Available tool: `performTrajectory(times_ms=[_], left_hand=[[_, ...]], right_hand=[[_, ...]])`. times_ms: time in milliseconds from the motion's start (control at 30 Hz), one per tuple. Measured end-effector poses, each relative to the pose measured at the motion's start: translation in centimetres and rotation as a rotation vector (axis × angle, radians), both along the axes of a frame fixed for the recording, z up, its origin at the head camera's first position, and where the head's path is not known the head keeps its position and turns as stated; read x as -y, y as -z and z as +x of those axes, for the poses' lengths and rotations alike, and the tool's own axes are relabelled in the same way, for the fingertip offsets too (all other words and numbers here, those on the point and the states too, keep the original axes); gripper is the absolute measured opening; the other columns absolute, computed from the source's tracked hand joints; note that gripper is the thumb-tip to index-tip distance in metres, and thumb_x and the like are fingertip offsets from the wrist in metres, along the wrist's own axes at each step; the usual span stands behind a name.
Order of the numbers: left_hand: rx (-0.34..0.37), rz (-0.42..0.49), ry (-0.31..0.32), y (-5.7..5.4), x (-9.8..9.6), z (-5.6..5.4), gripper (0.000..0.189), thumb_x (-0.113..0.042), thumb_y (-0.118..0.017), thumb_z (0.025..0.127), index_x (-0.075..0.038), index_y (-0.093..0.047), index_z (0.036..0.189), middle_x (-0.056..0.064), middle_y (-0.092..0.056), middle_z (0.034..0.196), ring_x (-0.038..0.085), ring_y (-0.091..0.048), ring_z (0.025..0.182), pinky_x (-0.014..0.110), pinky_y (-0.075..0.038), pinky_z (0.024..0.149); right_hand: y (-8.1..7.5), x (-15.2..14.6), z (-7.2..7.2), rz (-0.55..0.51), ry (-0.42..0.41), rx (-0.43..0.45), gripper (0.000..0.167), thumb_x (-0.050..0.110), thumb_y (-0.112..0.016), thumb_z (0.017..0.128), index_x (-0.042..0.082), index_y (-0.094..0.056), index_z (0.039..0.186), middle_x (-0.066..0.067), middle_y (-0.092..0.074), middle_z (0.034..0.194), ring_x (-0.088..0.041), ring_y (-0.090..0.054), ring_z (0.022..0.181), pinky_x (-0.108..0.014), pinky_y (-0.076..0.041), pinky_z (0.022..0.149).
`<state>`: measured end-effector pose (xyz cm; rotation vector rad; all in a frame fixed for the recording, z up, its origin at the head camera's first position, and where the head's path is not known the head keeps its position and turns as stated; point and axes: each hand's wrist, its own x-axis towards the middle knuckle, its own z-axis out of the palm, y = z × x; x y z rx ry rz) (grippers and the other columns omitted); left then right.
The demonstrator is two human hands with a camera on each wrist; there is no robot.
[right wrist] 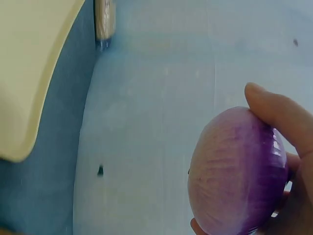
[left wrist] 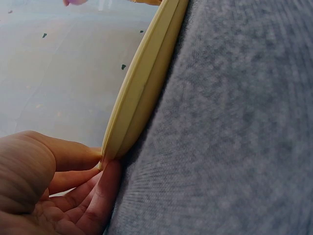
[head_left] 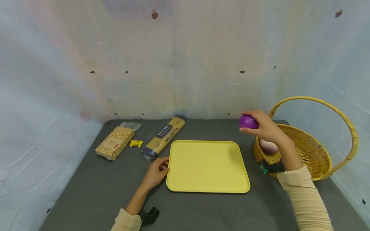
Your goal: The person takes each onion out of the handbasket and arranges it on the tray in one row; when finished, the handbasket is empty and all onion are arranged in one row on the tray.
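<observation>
My right hand [head_left: 261,126] grips a shiny purple onion [head_left: 248,122], held up above the table between the tray and the basket. Seen from the right wrist, the onion [right wrist: 234,171] has a pale, streaked side and a deep purple side, with fingers curled round its far edge. A yellow rectangular tray [head_left: 206,166] lies flat on the dark table. At the tray's left edge, my left hand [head_left: 156,173] pinches the rim, as the left wrist view shows with fingertips on both sides of the tray edge [left wrist: 134,93].
On the right stands a wicker basket [head_left: 315,152] with a tall handle, holding a pale purple-white onion [head_left: 268,146]. Left of the tray lie a spaghetti pack [head_left: 164,138], a small yellow wrapped candy [head_left: 136,143] and a clear bag of beige grains [head_left: 115,142]. Pale sheeting surrounds the table.
</observation>
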<state>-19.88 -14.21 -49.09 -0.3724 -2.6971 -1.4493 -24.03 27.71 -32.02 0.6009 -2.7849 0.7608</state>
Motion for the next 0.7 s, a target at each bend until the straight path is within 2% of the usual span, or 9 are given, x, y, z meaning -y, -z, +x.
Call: performTrajectory(times_ms=[233, 500, 700], left_hand=[[-0.008, -0.004, -0.001, 0.1, 0.0, -0.1, 0.041, 0.0, -0.067, 0.081, 0.0, -0.06, 0.121, 0.006, -0.058, 0.094, 0.012, -0.054, 0.073, 0.026, -0.045, 0.062], [0.001, -0.007, -0.004, -0.2, 0.0, 0.0, 0.042, 0.0, -0.067, 0.081, 0.001, -0.059, 0.122, 0.007, -0.058, 0.094, 0.012, -0.054, 0.072, 0.027, -0.045, 0.061], [-0.02, -0.014, 0.003, -0.1, 0.0, 0.1, 0.041, 0.0, -0.067, 0.081, 0.002, -0.059, 0.121, 0.007, -0.058, 0.093, 0.011, -0.054, 0.071, 0.026, -0.044, 0.06]], right_hand=[[0.3, 3.3, -0.2, 0.006, -0.078, 0.036, 0.063, 0.035, -0.074, 0.079, 0.016, -0.048, 0.133, -0.013, -0.044, 0.129, -0.033, -0.047, 0.11, -0.051, -0.048, 0.08], [0.9, 6.6, -0.7, 0.013, -0.205, 0.002, 0.062, 0.038, -0.072, 0.08, 0.016, -0.049, 0.132, -0.012, -0.046, 0.126, -0.029, -0.051, 0.105, -0.047, -0.049, 0.079], [1.8, 8.8, -0.9, -0.003, -0.253, 0.01, 0.061, 0.041, -0.071, 0.08, 0.017, -0.049, 0.132, -0.01, -0.045, 0.127, -0.027, -0.05, 0.108, -0.043, -0.05, 0.08]])
